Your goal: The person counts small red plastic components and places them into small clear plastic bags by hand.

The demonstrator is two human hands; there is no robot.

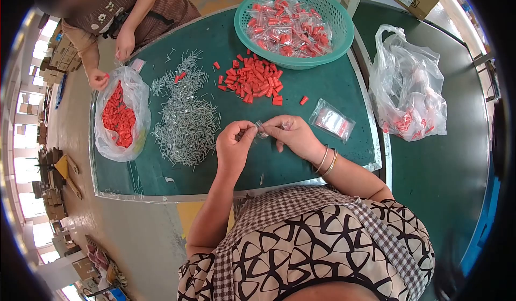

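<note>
Over the green table, my left hand (234,141) and my right hand (296,137) meet, fingertips pinched on a small clear plastic bag (261,131). Fingers hide much of the bag, so its contents cannot be made out. Just beyond my hands lies a heap of red plastic caps (250,78), with one loose red cap (304,100) to its right. A wide pile of small metal screws (185,124) spreads to the left of my left hand. Right of my right hand rests a flat stack of clear bags (331,119).
A green plastic basket (344,43) full of bagged red caps stands at the far edge. At left is an open plastic sack (141,94) of red caps, beside a co-worker's hand (98,80). Another plastic bag (398,81) sits on the right-hand surface.
</note>
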